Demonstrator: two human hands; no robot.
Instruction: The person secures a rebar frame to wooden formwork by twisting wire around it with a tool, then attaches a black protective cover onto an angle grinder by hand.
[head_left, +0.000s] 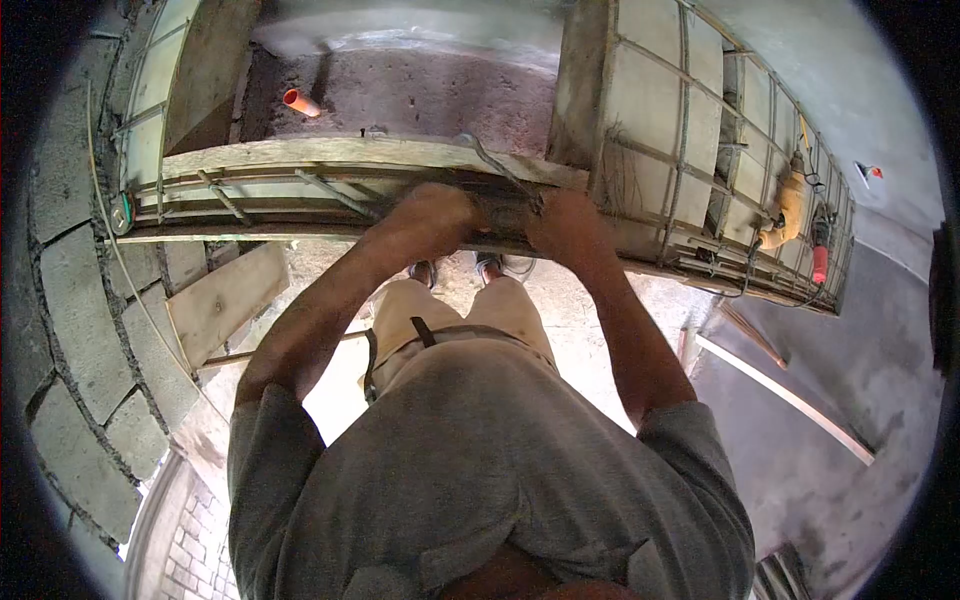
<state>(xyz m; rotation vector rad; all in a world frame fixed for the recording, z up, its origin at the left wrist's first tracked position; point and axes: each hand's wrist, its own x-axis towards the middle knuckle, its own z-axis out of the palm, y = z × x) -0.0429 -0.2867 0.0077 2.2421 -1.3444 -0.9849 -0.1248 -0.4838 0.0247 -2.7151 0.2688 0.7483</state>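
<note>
Watching from far off, I see the left hand (440,212) curled by some metal bars (337,193) (it's too dark to tell if it holds anything). Next, a bent rod (492,162) leans over the edge of a long plank (300,153), and its low end meets the right hand (568,225), which looks closed around it. To do this well, I'd use small, even moves and keep thumbs out of pinchy spots. All this sits in a narrow frame (250,237). Around it are big gray blocks (85,310), then an orange pipe (300,102), a yellow tool (790,205) by a metal grid (684,110), and a smooth wall (835,90).
</note>
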